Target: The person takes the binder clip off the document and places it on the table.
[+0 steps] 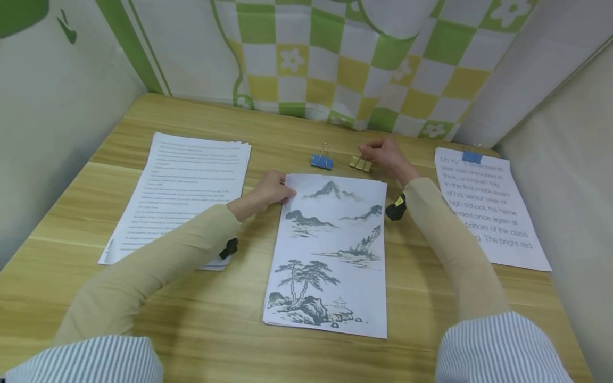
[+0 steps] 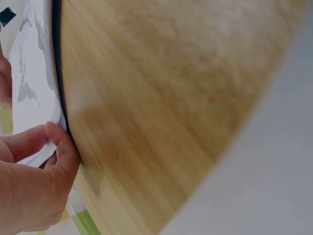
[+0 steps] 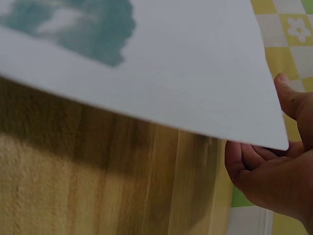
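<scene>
Hands (image 1: pixel 270 189) (image 1: pixel 387 155) on rectangular paper (image 1: pixel 330 239), golden metal clip (image 1: pixel 361 164)

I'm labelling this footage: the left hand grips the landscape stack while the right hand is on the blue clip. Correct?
The colour is wrong: the head view shows the right hand on the gold clip. The left hand does grip the landscape stack.
</scene>
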`<move>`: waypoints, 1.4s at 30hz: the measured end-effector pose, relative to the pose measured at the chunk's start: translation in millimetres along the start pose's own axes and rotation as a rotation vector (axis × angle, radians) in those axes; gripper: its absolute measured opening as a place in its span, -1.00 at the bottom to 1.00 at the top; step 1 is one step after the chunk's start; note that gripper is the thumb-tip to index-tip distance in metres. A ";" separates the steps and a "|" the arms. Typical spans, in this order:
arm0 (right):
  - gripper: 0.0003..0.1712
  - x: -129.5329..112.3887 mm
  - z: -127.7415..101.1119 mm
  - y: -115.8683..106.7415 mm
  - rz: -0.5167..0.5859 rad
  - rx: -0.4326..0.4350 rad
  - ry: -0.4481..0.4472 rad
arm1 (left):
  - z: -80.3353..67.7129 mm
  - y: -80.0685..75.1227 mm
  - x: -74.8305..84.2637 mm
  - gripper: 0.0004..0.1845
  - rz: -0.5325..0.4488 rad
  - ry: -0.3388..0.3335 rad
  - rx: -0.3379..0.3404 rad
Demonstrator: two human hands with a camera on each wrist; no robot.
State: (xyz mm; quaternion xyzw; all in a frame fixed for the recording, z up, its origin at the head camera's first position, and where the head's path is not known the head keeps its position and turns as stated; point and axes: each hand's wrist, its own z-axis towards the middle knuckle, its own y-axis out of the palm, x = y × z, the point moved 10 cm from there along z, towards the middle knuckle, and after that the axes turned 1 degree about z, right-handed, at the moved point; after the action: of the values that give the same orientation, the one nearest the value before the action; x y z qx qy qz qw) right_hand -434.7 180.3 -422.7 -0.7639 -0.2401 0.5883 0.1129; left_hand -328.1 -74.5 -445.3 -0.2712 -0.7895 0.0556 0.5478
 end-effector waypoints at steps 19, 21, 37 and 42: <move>-0.51 -9.4 -9.4 -12.3 -0.225 0.104 -0.107 | 1.2 2.1 1.0 -0.72 0.018 0.008 0.008; -0.52 -9.8 -9.5 -12.8 -0.250 0.118 -0.117 | 1.0 2.3 0.9 -0.72 0.018 0.006 0.009; -0.44 -6.9 -11.9 -11.4 -0.293 0.146 -0.075 | 2.0 -9.5 0.4 -0.85 0.049 0.029 0.025; -0.40 1.3 -15.7 -18.5 -0.280 0.166 -0.017 | 1.3 -29.0 -5.1 -0.75 0.106 0.019 0.041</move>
State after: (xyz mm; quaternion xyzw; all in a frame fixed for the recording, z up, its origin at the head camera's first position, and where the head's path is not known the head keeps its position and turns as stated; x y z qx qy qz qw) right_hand -423.8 198.6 -411.0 -0.7061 -0.2956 0.5909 0.2545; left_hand -338.6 -101.3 -438.9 -0.3017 -0.7674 0.0982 0.5572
